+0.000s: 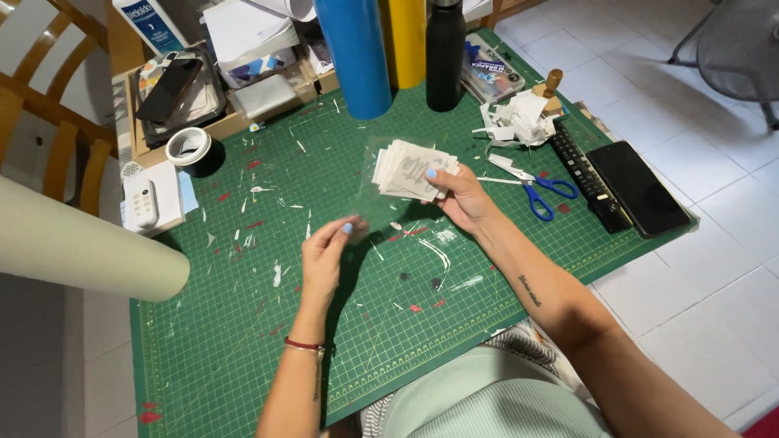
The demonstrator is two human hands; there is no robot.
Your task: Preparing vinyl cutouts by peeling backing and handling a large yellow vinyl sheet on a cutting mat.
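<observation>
Far left: cream paper roll [81,243] pokes in over the edge of the green cutting mat [243,324]. White remote [144,203] at left, black tape roll [193,150] just above-right of it. Left hand [324,255] at centre-left, fingers pinched on the lower corner of a clear film sheet [377,191], held just above the mat. Right hand [462,199] at centre, closed on a stack of cut decal sheets [412,170], thumb on top; the film's upper part overlaps the stack. Blue vinyl roll [353,53] and black bottle [445,53] stand at top centre. Right of the hand: blue-handled scissors [540,191], paper scraps [519,118], black remote [588,178], dark phone [647,188] at the mat's right edge.
</observation>
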